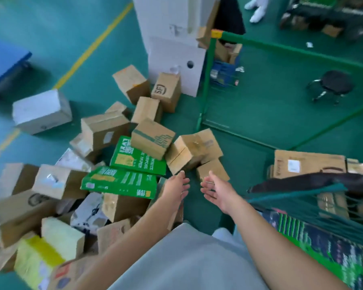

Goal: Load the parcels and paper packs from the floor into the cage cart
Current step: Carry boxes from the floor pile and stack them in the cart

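Both hands are out in front of the person, palms turned toward each other, fingers spread and holding nothing. The left hand (pixel 177 186) and right hand (pixel 215 190) hover just short of a tilted brown parcel (pixel 194 148), which leans on a smaller box (pixel 213 169) directly below it.

Step in hand, by my judgement: a reach for the next pickup, not a carry. The spread grip on each side suggests a two-handed clamp on the tilted parcel's flanks. The next move calls for closing both palms on opposite faces and lifting clear of the smaller box without dragging it.

The rest of the load lies on the green floor (pixel 249 168) to the left of the tilted parcel: two green paper packs (pixel 137 159) (pixel 120 182), one partly over the other, with a printed carton (pixel 152 139) resting on the upper pack, and a loose heap of brown cartons beyond.

The cage cart (pixel 302 208) stands to the right of the tilted parcel, already holding a flat carton (pixel 308 164).

Limits: motion blur softens the whole view. Labels are unreadable. The cart's near wall is cut off by the frame edge, its free room cannot be judged. A second green frame (pixel 206 80) behind may be another cage; I cannot tell.
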A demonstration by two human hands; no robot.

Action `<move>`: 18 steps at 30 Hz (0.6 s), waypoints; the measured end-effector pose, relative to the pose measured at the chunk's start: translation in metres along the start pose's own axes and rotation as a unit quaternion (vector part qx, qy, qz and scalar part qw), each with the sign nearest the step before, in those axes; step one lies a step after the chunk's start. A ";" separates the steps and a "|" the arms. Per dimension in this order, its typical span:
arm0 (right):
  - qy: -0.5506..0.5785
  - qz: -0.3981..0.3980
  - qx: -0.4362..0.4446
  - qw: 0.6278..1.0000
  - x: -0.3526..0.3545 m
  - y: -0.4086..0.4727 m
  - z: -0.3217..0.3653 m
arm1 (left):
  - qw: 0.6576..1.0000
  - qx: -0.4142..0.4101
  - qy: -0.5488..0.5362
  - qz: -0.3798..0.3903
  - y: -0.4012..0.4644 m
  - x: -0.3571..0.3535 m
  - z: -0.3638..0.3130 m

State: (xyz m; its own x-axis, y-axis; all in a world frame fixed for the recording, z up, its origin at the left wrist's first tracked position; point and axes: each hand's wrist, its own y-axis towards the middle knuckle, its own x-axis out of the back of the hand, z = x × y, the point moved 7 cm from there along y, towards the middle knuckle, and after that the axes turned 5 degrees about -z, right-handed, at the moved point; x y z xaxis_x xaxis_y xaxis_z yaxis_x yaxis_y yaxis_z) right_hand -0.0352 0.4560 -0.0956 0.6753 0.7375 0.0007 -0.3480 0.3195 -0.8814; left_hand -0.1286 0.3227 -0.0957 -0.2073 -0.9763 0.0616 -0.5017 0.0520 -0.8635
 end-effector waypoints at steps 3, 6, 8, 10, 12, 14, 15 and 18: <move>-0.047 0.016 -0.016 0.999 -0.014 0.007 0.000 | 0.998 0.038 -0.045 -0.031 0.009 0.015 0.016; -0.088 0.024 -0.032 0.995 -0.019 0.019 0.000 | 0.993 0.072 -0.079 -0.051 0.015 0.020 0.034; -0.119 0.038 -0.039 0.991 -0.024 0.029 0.004 | 0.990 0.078 -0.093 -0.068 0.017 0.023 0.036; -0.145 0.048 -0.051 0.987 -0.027 0.037 0.012 | 0.986 0.084 -0.113 -0.093 0.020 0.027 0.033; -0.175 0.068 -0.046 0.981 -0.032 0.047 0.032 | 0.980 0.086 -0.137 -0.118 0.024 0.026 0.025; -0.186 0.078 -0.037 0.979 -0.034 0.061 0.058 | 0.974 0.085 -0.166 -0.130 0.027 0.016 0.012; -0.189 0.080 -0.035 0.978 -0.033 0.068 0.069 | 0.972 0.086 -0.172 -0.133 0.031 0.009 0.007; -0.195 0.078 -0.038 0.977 -0.028 0.093 0.093 | 0.970 0.091 -0.188 -0.127 0.043 -0.023 -0.009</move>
State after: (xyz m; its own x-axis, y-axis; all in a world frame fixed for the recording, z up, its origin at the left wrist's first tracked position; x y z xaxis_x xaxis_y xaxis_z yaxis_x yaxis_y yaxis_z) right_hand -0.1472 0.5203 -0.1334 0.3127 0.9494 0.0302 -0.3685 0.1506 -0.9173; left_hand -0.1528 0.3494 -0.1297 0.2414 -0.9622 0.1259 -0.3326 -0.2040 -0.9207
